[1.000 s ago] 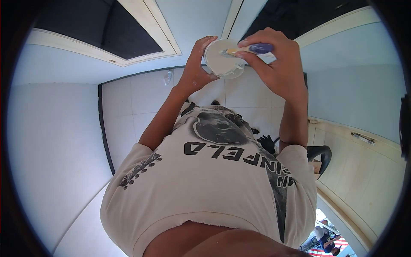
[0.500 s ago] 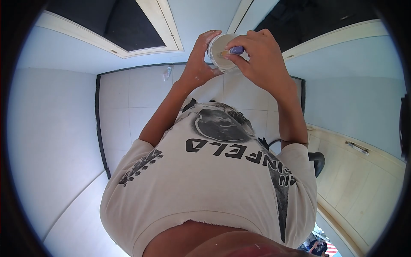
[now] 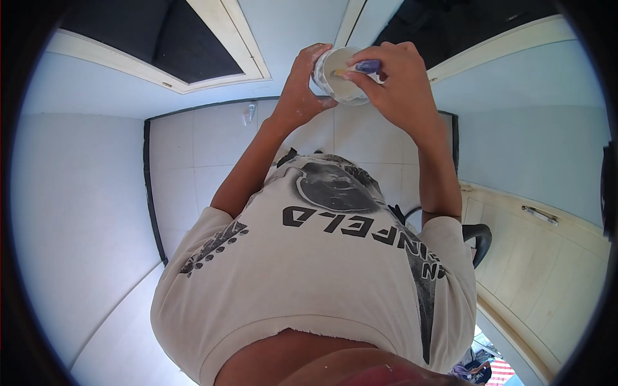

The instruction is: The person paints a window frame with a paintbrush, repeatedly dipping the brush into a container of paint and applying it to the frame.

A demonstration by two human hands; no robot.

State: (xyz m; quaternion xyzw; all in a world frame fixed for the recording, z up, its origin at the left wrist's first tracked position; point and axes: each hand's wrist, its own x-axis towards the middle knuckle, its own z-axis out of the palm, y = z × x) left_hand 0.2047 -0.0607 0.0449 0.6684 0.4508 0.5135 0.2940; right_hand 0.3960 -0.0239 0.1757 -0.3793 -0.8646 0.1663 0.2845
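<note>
My left hand [image 3: 299, 93] is wrapped round the side of a white tub [image 3: 327, 82], held up in front of me with its mouth facing me. Pale smears mark the tub's wall and my fingers. Between thumb and fingers, my right hand [image 3: 407, 90] pinches a paintbrush [image 3: 368, 66] with a purple handle. The brush's yellowish end is inside the tub's mouth, over the whitish inside. Whether its tip touches the contents I cannot tell.
Pale walls surround a tiled floor [image 3: 174, 141] with dark skirting. Light-framed dark windows [image 3: 154, 38] are ahead. A small clear item [image 3: 249, 114] lies on the floor near the wall. To the right are a wooden door [image 3: 515, 257] with a metal handle and a black curved object [image 3: 479, 241].
My right hand has shifted slightly right, and the paintbrush now lies flatter, with more of its purple handle showing. The tub has tilted a little in my left hand.
</note>
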